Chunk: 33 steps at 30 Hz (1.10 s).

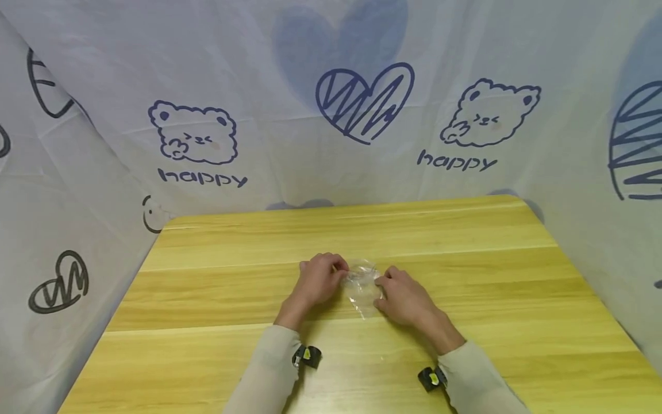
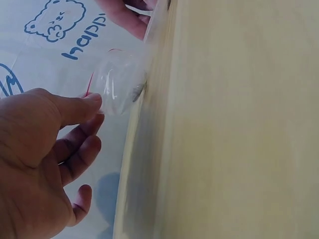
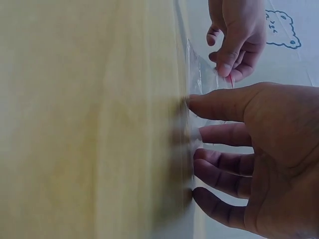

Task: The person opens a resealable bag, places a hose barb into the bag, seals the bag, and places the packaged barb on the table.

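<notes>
A clear plastic zip bag (image 1: 364, 290) lies on the wooden table between both hands, with a thin red line along its zip end. My left hand (image 1: 322, 278) pinches that end at the bag's left side; in the left wrist view the thumb (image 2: 92, 102) presses against a finger there. A small greyish thing (image 2: 138, 92) shows at the bag near the tabletop, its kind unclear. On the bag's right side rests my right hand (image 1: 405, 296). Its thumb (image 3: 214, 103) and index finger (image 3: 224, 134) stand apart, tips at the plastic, close to the table.
The yellow wood-grain table (image 1: 217, 287) extends around the hands. White cloth (image 1: 279, 149) printed with hearts, bears and "happy" hangs behind it and along both sides. A black wrist camera (image 1: 310, 356) sits at the left sleeve, another camera (image 1: 430, 379) at the right.
</notes>
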Each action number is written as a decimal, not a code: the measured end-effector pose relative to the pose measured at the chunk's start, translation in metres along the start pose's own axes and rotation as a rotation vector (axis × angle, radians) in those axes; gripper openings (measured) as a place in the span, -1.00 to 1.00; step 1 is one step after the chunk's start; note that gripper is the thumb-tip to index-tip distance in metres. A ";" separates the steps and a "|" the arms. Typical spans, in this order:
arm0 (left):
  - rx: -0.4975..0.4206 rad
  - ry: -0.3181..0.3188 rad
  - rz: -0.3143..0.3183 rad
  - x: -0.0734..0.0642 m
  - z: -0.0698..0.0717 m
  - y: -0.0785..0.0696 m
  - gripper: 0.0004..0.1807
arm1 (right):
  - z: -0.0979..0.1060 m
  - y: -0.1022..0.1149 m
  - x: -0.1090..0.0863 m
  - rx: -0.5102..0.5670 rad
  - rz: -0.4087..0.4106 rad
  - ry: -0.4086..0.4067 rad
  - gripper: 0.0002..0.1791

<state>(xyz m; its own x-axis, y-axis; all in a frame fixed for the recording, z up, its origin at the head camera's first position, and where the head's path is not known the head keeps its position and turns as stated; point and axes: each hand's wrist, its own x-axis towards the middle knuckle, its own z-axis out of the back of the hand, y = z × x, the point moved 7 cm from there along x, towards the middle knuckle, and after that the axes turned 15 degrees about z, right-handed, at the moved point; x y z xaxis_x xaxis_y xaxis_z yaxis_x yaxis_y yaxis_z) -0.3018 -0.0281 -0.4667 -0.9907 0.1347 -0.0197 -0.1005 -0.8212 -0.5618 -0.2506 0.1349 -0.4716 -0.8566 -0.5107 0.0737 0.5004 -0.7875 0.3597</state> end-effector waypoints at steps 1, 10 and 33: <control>-0.008 -0.006 0.000 0.001 0.000 0.000 -0.96 | 0.000 0.000 -0.001 0.005 0.000 0.000 -0.53; -0.096 -0.044 -0.048 0.002 0.010 -0.006 -0.94 | 0.002 -0.006 -0.003 0.091 -0.033 -0.030 -0.64; -0.280 -0.168 -0.245 -0.003 0.039 -0.017 -0.95 | 0.014 -0.019 0.002 0.209 0.039 -0.298 -0.94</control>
<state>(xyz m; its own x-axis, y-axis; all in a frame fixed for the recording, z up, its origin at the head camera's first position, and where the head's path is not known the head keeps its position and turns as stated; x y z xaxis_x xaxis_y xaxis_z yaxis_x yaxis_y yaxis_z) -0.3009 -0.0361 -0.4253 -0.9442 0.1959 0.2649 -0.3293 -0.5902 -0.7371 -0.2633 0.1539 -0.4648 -0.8516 -0.3917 0.3483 0.5236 -0.6662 0.5310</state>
